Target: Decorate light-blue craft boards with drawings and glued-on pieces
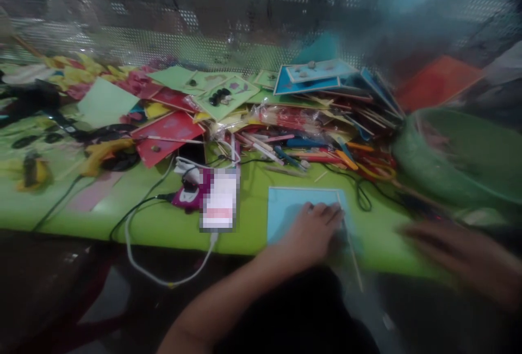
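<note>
A light blue sheet (283,210) lies at the front edge of the green table, with a thin pale stick along its top edge. My left hand (316,229) rests on the right part of this sheet, fingers bent and pressed down at a second thin stick (354,256), which runs along the right side and sticks out past the table edge. Whether the fingers pinch the stick is hard to tell. Off to the right, my right hand (452,250) is smeared by motion beside a dark tool with a small red light; its grip is unclear.
A green basin (460,158) stands at the right. Across the back lie cards, sticks, markers and plastic bags in a heap. A purple power strip (193,196), a phone (220,199) with a white cable and a yellow glue gun (104,153) are to the left. Black cable loops near the basin.
</note>
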`<state>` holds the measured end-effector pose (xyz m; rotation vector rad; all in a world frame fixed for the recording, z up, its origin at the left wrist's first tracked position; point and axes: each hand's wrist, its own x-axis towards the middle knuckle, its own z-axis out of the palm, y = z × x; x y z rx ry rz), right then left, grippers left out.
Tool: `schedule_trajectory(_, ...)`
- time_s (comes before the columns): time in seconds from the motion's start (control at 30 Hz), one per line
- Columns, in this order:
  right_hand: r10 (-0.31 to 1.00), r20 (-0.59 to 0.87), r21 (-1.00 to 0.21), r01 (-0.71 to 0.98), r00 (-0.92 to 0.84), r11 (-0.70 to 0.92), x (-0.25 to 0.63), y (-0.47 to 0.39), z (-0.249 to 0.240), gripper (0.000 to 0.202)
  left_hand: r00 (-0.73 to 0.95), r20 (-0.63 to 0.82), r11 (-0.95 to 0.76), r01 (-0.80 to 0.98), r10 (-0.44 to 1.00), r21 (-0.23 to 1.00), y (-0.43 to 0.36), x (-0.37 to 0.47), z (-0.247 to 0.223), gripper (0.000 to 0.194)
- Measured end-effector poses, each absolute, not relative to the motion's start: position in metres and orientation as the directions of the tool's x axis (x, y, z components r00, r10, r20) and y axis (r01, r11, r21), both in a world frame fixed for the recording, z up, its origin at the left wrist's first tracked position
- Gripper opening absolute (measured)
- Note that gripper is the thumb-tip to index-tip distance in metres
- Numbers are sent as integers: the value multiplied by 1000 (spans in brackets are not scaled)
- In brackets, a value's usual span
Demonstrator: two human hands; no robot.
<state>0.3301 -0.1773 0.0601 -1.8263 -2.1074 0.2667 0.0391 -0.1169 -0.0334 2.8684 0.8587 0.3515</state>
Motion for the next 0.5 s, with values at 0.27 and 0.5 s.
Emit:
schedule_trajectory(0.27,917,176,-163,908,-357,385,245,-30,33,30,809,216,-837,531,547,133,-118,41,-36,57)
schedule_trajectory(0.5,902,139,29,913,-408,408,220,29,8,28,814,216,-843,522,539,132,-117,41,-32,58)
